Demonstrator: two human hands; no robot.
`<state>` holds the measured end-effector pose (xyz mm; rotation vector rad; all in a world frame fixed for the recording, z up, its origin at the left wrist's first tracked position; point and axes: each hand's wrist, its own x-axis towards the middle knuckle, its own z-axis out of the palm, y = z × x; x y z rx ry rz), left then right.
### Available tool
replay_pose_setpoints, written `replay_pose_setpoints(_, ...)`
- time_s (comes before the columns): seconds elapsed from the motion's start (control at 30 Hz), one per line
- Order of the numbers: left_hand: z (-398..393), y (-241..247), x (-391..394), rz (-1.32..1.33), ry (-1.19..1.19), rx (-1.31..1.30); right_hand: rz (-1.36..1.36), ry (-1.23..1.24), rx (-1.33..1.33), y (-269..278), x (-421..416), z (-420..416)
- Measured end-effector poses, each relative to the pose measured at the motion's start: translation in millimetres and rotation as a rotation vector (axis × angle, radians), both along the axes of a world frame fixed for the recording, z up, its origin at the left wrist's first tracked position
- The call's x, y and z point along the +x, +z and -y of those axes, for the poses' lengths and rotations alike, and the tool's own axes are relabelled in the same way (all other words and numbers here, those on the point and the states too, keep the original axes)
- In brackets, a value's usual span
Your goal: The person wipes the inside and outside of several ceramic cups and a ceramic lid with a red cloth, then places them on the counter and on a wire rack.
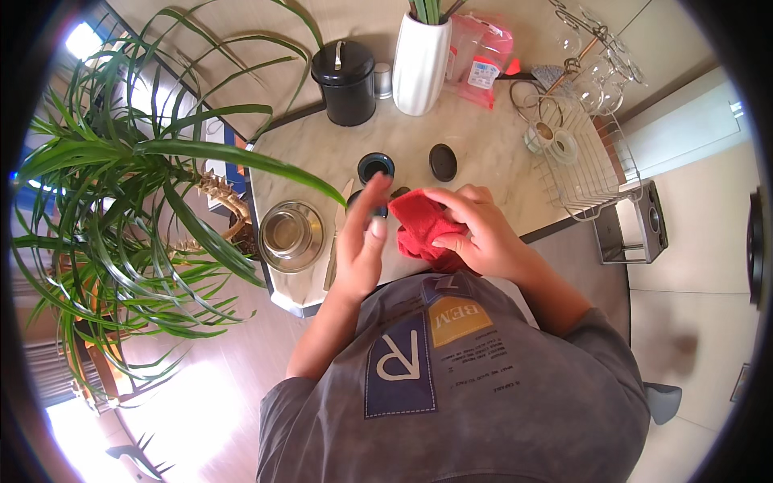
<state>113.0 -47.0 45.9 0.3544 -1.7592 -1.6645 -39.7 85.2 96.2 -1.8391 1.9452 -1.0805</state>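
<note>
In my right hand [483, 232] is a bunched red cloth [423, 226], pinched between thumb and fingers above the front edge of the marble-patterned counter [501, 163]. My left hand [362, 241] hovers just left of the cloth, fingers apart and slightly blurred, with nothing in it. Beyond its fingertips stands a small dark round container [375, 166] with a blue rim. A second dark container [357, 198] is mostly hidden behind that hand. Farther right on the counter lies a dark round lid [443, 162]. A knife [330, 265] lies partly covered beside my left hand.
Stacked metal bowls [291, 235] sit at left, under a leaning plant leaf [241, 160]. Along the back are a black lidded canister [344, 84], a white vase [421, 66] and a plastic packet [483, 66]. A wire dish rack [586, 163] and a glass holder [570, 69] stand right.
</note>
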Motion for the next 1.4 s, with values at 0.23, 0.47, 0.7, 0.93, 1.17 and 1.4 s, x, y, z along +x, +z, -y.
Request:
replay_pose_setpoints(0.23, -3, 40, -8, 0.022, 0.068, -0.78, 0.085, 0.152, 0.026, 8, 4, 14)
replay_pose_setpoints(0.47, 6, 40, -3, 0.111, -0.212, -0.429, 0.226, 0.305, 0.216, 17, -7, 15)
replay_pose_setpoints(0.7, 18, 18, 3, 0.241, -0.501, 0.147, 0.559, 0.31, 0.394, 5, -8, 12)
replay_pose_setpoints(0.93, 9, -23, 1, -0.032, -0.295, 0.76, 0.299, -0.119, -0.167, -35, -1, 9)
replay_pose_setpoints(1.17, -12, -24, -12, -0.182, -0.231, 1.078, -0.012, -0.169, -0.396, -61, 22, 3)
replay_pose_setpoints(1.4, -10, -8, -6, 0.232, -0.32, 0.519, -0.234, 0.046, -0.325, -55, -3, 3)
